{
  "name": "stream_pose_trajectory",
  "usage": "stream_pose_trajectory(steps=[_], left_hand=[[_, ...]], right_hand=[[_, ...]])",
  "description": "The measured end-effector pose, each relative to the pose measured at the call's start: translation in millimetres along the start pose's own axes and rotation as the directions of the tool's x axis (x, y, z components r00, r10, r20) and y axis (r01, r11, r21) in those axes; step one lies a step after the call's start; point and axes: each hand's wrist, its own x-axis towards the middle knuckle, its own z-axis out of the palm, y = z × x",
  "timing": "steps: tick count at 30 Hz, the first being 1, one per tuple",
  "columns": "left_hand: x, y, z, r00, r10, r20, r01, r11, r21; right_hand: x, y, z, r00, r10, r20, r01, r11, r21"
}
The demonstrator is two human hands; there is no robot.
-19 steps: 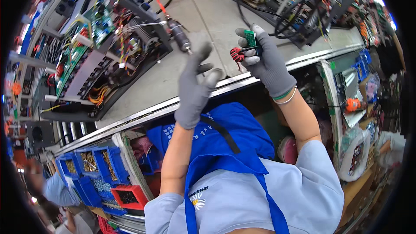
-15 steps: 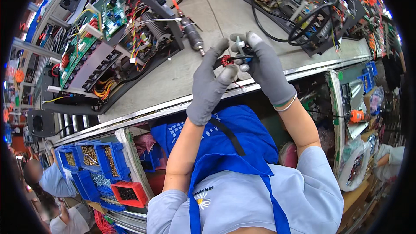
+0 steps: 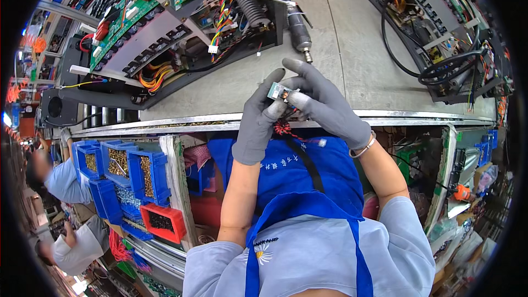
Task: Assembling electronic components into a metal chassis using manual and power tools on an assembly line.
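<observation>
Watching from afar, I judge this an early stage: the small circuit board (image 3: pixel 276 91) is in hand above the front edge of the bench (image 3: pixel 363 80), fitted to neither open chassis. My left hand (image 3: pixel 257 124) pinches it between thumb and fingers; my right hand (image 3: pixel 330 110) has its thumb at the board's right side, fingers bent, and I cannot tell whether they truly grip. A red-and-black wire coil (image 3: pixel 282 128) hangs below the hands, and a white plug (image 3: pixel 322 142) dangles unconnected before the blue apron (image 3: pixel 335 181). Mounting and plugging in look undone.

On the grey bench, the left chassis (image 3: pixel 159 38) fills the left end, the right chassis (image 3: pixel 426 16) the far right; a power screwdriver (image 3: pixel 298 30) lies between, beside the left one. Blue bins (image 3: pixel 161 171) and a red bin (image 3: pixel 180 224) of small parts sit below the front edge, leftward. Beyond them, two co-workers (image 3: pixel 69 181) occupy the room's left side.
</observation>
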Motion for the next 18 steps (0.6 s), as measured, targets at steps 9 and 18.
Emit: stream_pose_trajectory(steps=[9, 18], left_hand=[[1.5, -17.0, -27.4, 0.938, 0.184, -0.294, -0.205, 0.978, -0.04], [2.0, 59.7, -25.2, 0.954, -0.151, -0.259, 0.264, 0.833, 0.486]], right_hand=[[53.7, 28.6, 3.0, 0.991, 0.09, 0.097, -0.083, 0.994, -0.074], [112.3, 57.2, -7.1, 0.95, 0.301, -0.083, -0.312, 0.932, -0.186]])
